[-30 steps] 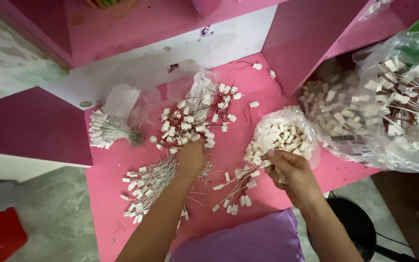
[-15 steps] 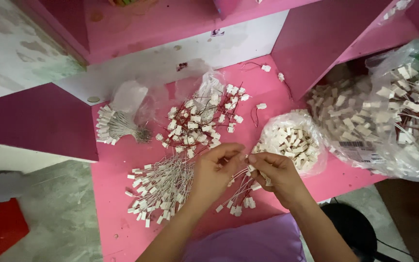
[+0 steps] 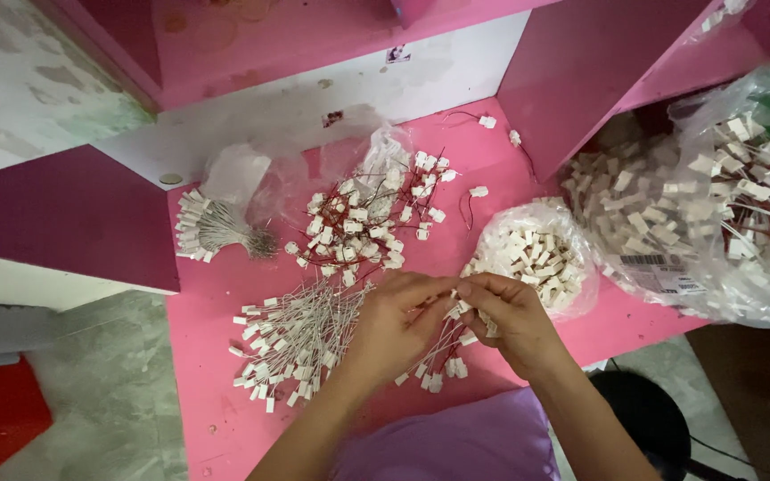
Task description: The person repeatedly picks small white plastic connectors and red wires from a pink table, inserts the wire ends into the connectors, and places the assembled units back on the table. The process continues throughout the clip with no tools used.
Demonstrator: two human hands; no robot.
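Hands: left hand (image 3: 396, 322) and right hand (image 3: 508, 313) are pinching one white connector (image 3: 458, 305) shut-fingered, six o'clock of the connector bag (image 3: 535, 254); seating needs a steady grip.

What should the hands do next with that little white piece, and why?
Probably lay it on the loose pile just below. The left hand and right hand pinch a small white plug on thin wire together, and similar wired pieces already lie there on the pink table.

Both hands, left (image 3: 394, 322) and right (image 3: 511, 317), are bare, with no gloves, rings or watch visible. The forearms are uncovered; no sleeves show. Purple cloth (image 3: 465, 445) covers the lap.
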